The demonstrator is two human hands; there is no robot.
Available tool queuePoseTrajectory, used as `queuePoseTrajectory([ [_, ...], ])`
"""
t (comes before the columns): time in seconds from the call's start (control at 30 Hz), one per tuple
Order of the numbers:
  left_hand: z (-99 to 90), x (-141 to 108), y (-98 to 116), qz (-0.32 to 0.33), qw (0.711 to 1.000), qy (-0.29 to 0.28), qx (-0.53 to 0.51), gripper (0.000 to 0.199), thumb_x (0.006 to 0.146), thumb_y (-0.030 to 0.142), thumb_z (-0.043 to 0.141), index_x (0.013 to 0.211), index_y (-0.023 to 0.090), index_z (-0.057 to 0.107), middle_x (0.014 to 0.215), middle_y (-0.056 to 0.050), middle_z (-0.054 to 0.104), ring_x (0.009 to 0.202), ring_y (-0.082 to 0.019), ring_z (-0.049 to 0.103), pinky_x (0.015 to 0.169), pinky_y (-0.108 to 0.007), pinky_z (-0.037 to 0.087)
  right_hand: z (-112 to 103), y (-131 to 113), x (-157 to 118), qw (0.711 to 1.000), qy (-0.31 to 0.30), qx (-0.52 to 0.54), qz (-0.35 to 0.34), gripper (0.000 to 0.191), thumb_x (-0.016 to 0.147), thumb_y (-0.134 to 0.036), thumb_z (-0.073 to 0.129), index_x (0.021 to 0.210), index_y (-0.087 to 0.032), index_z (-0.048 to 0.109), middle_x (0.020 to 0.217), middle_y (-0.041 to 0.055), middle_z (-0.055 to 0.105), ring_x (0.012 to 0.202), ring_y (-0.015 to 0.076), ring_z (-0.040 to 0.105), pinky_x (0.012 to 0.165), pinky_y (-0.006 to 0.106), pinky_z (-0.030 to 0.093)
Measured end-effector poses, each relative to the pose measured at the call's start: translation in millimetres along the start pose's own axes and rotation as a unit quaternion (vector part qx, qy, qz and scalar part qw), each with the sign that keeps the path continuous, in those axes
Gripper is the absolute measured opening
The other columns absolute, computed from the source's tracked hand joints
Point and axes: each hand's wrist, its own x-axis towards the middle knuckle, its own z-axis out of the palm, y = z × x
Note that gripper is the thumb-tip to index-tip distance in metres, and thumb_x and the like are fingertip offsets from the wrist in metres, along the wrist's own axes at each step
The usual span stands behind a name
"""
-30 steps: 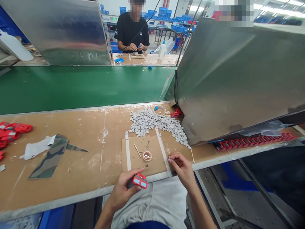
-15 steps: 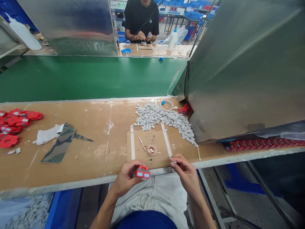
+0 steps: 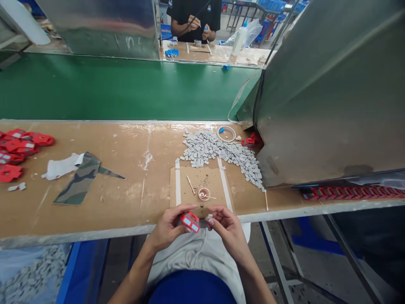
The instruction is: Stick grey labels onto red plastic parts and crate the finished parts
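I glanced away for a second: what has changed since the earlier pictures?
The right hand moved left, bringing its small grey piece near the red part. Neither hand let go. The left hand still grips that part; the cup and grey pile stayed put.

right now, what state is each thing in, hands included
Left hand: gripping a red part
Right hand: pinching a small grey piece
Grey pieces: loosely heaped
Cup: open, stick poking out
Tape roll: lying flat
Camouflage cloth: lying unheld
Red parts at left: piled
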Motion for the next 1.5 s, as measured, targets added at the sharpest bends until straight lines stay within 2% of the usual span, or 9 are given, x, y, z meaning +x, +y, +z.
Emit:
queuePoseTrajectory([
  [0.1,0.1,-1,-1,-0.022,0.999,-0.003,-0.029,0.052,0.077,0.049,0.082,0.117,0.017,0.071,0.092,-0.009,0.078,0.077,-0.018,0.070,0.076,-0.028,0.055,1,-1,-1,1.000,-0.001,0.001,0.029,0.031,0.078,-0.047,0.082,0.085,-0.019,0.071,0.068,0.0013,0.066,0.062,0.0140,0.061,0.058,0.025,0.051],
  [0.2,-1.7,-1,-1,-0.017,1.000,-0.007,0.000,0.046,0.076,0.049,0.082,0.108,0.017,0.076,0.091,-0.009,0.078,0.078,-0.019,0.070,0.075,-0.028,0.056,2,-9,-3,1.000,-0.006,0.007,0.024,0.030,0.079,-0.047,0.081,0.083,-0.019,0.073,0.073,0.0033,0.069,0.065,0.0142,0.063,0.061,0.025,0.054],
  [0.33,-3.5,1,1,-0.003,1.000,-0.013,0.021,0.045,0.079,0.051,0.079,0.110,0.019,0.078,0.097,-0.012,0.080,0.086,-0.022,0.073,0.080,-0.030,0.057,8,-26,-4,0.999,-0.022,-0.035,-0.027,0.020,0.085,-0.040,0.077,0.084,-0.021,0.076,0.084,0.0043,0.070,0.072,0.0143,0.065,0.063,0.024,0.053],
  [0.5,-1.6,1,2,0.010,1.000,-0.002,0.025,0.050,0.079,0.056,0.077,0.110,0.017,0.078,0.103,-0.014,0.080,0.090,-0.023,0.075,0.084,-0.032,0.058,17,-40,-3,0.983,-0.046,-0.150,-0.091,0.017,0.092,-0.035,0.068,0.088,-0.022,0.077,0.083,0.0058,0.071,0.074,0.0169,0.066,0.065,0.026,0.054],
  [0.77,-0.6,2,3,0.023,0.998,-0.007,0.050,0.047,0.081,0.056,0.075,0.109,0.018,0.079,0.100,-0.012,0.081,0.089,-0.023,0.074,0.087,-0.034,0.058,18,-32,-4,0.968,-0.043,-0.221,-0.109,0.017,0.092,-0.036,0.069,0.083,-0.021,0.073,0.080,0.0049,0.073,0.072,0.0178,0.067,0.065,0.027,0.054],
  [1.0,-1.2,2,4,0.036,0.995,-0.015,0.088,0.044,0.084,0.054,0.072,0.109,0.018,0.078,0.092,-0.010,0.080,0.081,-0.021,0.073,0.081,-0.031,0.057,15,-39,-4,0.948,-0.098,-0.274,-0.131,0.016,0.097,-0.024,0.062,0.082,-0.021,0.067,0.079,0.0023,0.067,0.072,0.0153,0.062,0.065,0.024,0.046],
  [1.2,-0.9,3,5,0.062,0.992,-0.014,0.109,0.041,0.086,0.052,0.072,0.107,0.017,0.079,0.090,-0.010,0.081,0.079,-0.020,0.073,0.077,-0.028,0.056,16,-44,-3,0.927,-0.119,-0.323,-0.149,0.021,0.099,-0.024,0.058,0.079,-0.021,0.063,0.076,0.0010,0.059,0.069,0.0141,0.058,0.062,0.023,0.042],
  [1.37,1.7,0,4,0.076,0.988,0.010,0.135,0.035,0.088,0.045,0.072,0.109,0.018,0.078,0.096,-0.010,0.081,0.084,-0.020,0.074,0.081,-0.029,0.057,19,-36,-8,0.910,-0.087,-0.361,-0.186,0.021,0.101,-0.023,0.053,0.084,-0.021,0.065,0.074,0.0010,0.056,0.064,0.0138,0.057,0.059,0.023,0.042],
  [1.5,2.4,-4,-1,0.121,0.980,0.020,0.158,0.029,0.090,0.038,0.071,0.108,0.017,0.076,0.098,-0.010,0.081,0.087,-0.020,0.075,0.082,-0.029,0.058,24,-25,-16,0.907,-0.072,-0.360,-0.205,0.020,0.102,-0.020,0.050,0.089,-0.020,0.066,0.076,0.0012,0.056,0.065,0.0136,0.058,0.061,0.022,0.045],
])
